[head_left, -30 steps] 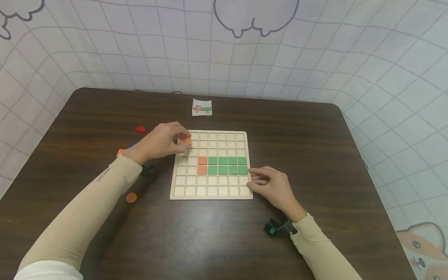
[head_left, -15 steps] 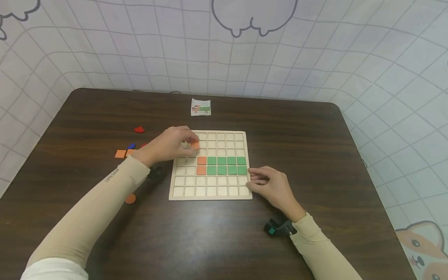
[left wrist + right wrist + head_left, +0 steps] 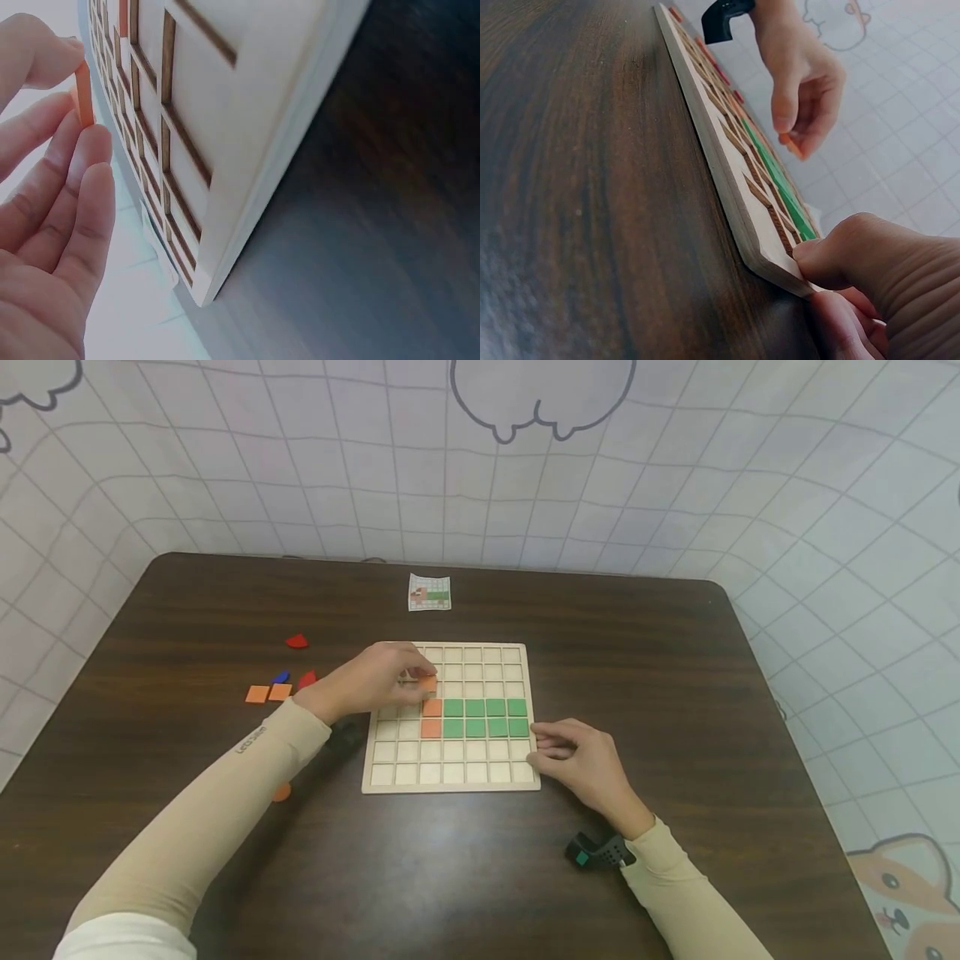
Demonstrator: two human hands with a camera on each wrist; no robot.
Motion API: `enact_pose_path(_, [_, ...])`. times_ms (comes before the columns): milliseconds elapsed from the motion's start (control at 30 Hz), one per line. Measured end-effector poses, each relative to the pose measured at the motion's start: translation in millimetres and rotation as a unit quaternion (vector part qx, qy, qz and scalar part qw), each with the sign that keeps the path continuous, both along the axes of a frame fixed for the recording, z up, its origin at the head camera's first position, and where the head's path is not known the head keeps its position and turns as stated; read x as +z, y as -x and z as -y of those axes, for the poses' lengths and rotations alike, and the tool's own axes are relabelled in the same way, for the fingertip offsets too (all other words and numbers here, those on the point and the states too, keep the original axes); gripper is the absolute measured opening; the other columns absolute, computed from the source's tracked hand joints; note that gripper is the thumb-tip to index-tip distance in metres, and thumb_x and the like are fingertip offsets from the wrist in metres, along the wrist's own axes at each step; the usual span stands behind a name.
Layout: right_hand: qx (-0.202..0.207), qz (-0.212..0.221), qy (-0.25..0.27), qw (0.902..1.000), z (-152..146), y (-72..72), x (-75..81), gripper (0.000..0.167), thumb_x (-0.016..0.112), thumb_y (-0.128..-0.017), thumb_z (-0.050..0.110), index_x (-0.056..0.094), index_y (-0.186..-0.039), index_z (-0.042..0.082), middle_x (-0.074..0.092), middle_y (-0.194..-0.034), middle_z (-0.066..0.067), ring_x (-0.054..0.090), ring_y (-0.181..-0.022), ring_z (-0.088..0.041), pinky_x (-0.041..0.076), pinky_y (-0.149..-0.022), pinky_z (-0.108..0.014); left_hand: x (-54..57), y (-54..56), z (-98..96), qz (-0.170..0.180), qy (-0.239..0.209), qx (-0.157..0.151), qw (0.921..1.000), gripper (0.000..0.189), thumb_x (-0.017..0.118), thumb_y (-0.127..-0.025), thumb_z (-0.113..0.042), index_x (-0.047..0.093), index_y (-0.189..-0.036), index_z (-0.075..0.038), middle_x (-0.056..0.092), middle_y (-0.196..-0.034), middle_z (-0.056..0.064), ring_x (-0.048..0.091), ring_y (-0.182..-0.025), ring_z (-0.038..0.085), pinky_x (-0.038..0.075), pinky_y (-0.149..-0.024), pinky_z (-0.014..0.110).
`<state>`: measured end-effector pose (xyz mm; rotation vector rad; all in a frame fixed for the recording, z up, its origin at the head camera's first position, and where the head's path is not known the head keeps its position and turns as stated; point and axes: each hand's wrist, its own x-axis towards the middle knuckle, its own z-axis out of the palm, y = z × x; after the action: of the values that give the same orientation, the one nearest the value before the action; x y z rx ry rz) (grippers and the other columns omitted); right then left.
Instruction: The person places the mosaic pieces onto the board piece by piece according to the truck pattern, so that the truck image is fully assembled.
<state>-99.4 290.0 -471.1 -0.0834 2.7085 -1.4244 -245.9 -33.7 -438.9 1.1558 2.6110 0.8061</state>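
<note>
Head view: gridded wooden board (image 3: 453,750) mid-frame; thin orange tile (image 3: 428,683) pinched by left hand (image 3: 381,678), board edge pinched by right hand (image 3: 587,762).

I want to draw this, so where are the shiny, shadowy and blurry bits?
Head view: pale glare on the table in front of the board, dark shadow beside the left sleeve; left wrist view: table smeared and blurry, wall washed out behind the left hand; right wrist view: pale sheen on the table at lower left.
</note>
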Motion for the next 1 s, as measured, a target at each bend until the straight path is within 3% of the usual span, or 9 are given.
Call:
enact_pose_path(467, [0.002,-0.002,0.004,1.0,-0.5,-0.8,0.6,0.038,0.082,-0.086,0.017,0.076,-0.123,0.014,0.075,-0.111,-0.004,0.078,-0.098,-0.016,0.06,-0.082,-0.016,-5.4,0.4,-7.4,-0.007,0.006,-0.015,0.9999,0.026,0.076,-0.092,-0.019,0.078,-0.115,-0.007,0.076,-0.11,0.006,0.067,-0.096,0.017,0.058,-0.089,0.036])
enact_pose_path(1000, [0.004,-0.003,0.0,1.0,-1.3,-1.6,1.2,0.038,0.082,-0.086,0.017,0.076,-0.123,0.014,0.075,-0.11,-0.003,0.079,-0.097,-0.015,0.061,-0.081,-0.018,-7.8,-0.7,-7.3,0.012,-0.004,0.001,0.9999,0.029,0.076,-0.094,-0.021,0.077,-0.12,-0.008,0.077,-0.115,0.006,0.071,-0.101,0.018,0.059,-0.091,0.039])
